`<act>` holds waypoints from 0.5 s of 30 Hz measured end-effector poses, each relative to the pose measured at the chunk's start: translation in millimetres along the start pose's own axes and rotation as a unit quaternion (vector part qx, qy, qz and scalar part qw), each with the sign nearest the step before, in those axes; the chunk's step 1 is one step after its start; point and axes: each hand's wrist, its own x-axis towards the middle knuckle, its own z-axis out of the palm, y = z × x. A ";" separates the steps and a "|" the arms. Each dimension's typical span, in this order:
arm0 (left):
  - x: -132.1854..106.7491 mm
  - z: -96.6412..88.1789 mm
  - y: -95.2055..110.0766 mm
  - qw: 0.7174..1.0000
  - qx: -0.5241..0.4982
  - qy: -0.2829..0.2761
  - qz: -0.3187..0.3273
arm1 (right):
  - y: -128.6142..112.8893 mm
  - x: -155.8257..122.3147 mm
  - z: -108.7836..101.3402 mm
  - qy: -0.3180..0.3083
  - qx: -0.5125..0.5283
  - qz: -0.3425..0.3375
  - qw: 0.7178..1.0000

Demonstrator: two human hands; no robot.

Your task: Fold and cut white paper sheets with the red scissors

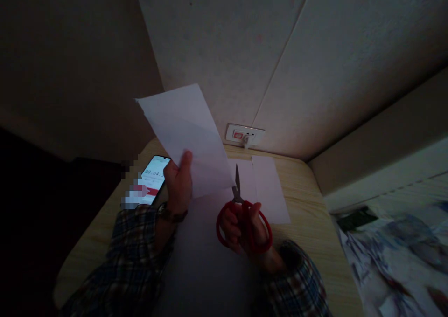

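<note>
My left hand (180, 179) pinches a sheet of white paper (189, 126) near its lower edge, thumb on top, and holds it tilted up above the table. In my right hand (245, 226) is a pair of scissors (237, 196) with red handles, my fingers through the loops. The blades point away from me and stand partly apart, at the paper's lower right corner. Another white sheet (271, 191) lies flat on the table behind the scissors. More white paper (210, 242) spreads below, between my forearms, dim and partly hidden.
A phone (154, 179) showing a running timer lies on the wooden table (308, 205), left of my left hand. A wall socket (245, 134) with a plug sits just above the table's back edge. Crumpled, blurred items (395, 251) lie beyond the right edge.
</note>
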 end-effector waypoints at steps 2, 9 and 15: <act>0.0 0.1 -0.3 1.000 -0.001 0.004 0.000 | -0.1 -0.1 0.2 -0.003 0.002 0.007 1.000; 1.2 -1.7 -2.7 1.000 -0.002 -0.006 -0.013 | 0.0 -3.2 -1.5 0.016 0.011 0.025 1.000; 0.8 -3.4 -3.5 0.999 0.001 -0.021 -0.035 | -0.2 -2.4 -10.0 -0.020 0.024 0.037 0.999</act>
